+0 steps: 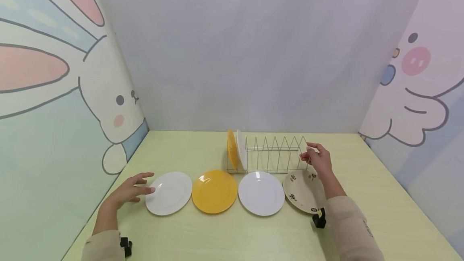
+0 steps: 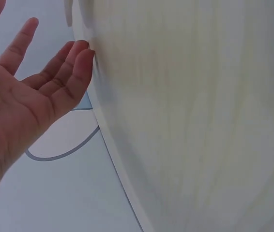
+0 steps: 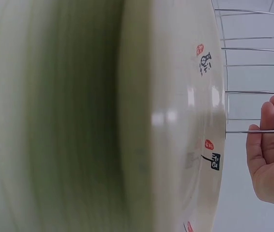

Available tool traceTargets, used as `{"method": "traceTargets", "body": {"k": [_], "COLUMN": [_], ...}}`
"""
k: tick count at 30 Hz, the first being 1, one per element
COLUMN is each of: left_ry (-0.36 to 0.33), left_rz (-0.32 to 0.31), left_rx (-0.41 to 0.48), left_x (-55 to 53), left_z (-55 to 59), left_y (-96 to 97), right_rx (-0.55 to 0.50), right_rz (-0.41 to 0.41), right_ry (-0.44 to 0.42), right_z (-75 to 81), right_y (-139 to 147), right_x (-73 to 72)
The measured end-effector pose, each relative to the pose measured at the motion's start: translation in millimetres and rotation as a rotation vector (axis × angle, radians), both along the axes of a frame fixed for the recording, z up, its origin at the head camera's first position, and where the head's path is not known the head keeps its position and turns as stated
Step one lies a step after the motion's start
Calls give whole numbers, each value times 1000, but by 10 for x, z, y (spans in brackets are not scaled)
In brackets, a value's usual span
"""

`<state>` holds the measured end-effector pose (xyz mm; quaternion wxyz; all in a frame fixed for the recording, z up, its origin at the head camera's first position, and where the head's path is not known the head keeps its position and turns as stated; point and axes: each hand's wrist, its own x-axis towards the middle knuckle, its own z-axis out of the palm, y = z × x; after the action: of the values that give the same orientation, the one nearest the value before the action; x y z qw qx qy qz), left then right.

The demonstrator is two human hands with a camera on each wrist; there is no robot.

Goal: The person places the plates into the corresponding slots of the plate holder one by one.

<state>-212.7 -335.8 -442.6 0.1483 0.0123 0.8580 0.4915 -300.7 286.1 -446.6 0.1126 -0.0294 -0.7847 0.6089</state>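
Note:
In the head view my right hand (image 1: pixel 319 161) is at the right end of a wire dish rack (image 1: pixel 277 171), fingers bent round the end wire. The right wrist view shows that wire crossing in front of the fingers (image 3: pixel 271 140); the thumb is hidden there. My left hand (image 1: pixel 127 190) has spread fingers and holds nothing; its thumb tip overlaps the left rim of a white plate (image 1: pixel 168 193). A yellow plate (image 1: pixel 232 150) and a white plate (image 1: pixel 241 151) stand upright in the rack's left slots.
In front of the rack lie a yellow plate (image 1: pixel 214 191), another white plate (image 1: pixel 261 193) and a cream patterned plate (image 1: pixel 302 190), the last beneath my right wrist. A grey curtain (image 1: pixel 232 51) hangs behind the table (image 1: pixel 232 237). Cartoon-printed panels flank both sides.

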Motion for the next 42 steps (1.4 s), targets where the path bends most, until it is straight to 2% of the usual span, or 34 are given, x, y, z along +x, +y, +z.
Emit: {"method": "traceTargets", "body": {"k": [8, 13, 25, 28, 33, 36, 42], "left_ry": [-110, -147, -158, -161, -151, -130, -62], "left_rz": [65, 71, 107, 76, -1, -4, 19], "left_rx": [21, 14, -11, 54, 233, 281, 322], "left_x": [-30, -20, -35, -40, -45, -42, -9], "left_z": [-17, -32, -64, -68, -51, -37, -39], "left_y": [-2, -1, 28, 7, -27, -34, -49], "right_rx": [8, -4, 3, 4, 17, 28, 14], "right_rz": [7, 10, 11, 11, 6, 8, 21], "right_ry": [7, 9, 9, 12, 8, 4, 10], "right_z": [32, 48, 58, 56, 47, 39, 11], "right_y": [2, 3, 8, 7, 13, 14, 5], "right_x": [6, 8, 15, 12, 22, 28, 28]}}
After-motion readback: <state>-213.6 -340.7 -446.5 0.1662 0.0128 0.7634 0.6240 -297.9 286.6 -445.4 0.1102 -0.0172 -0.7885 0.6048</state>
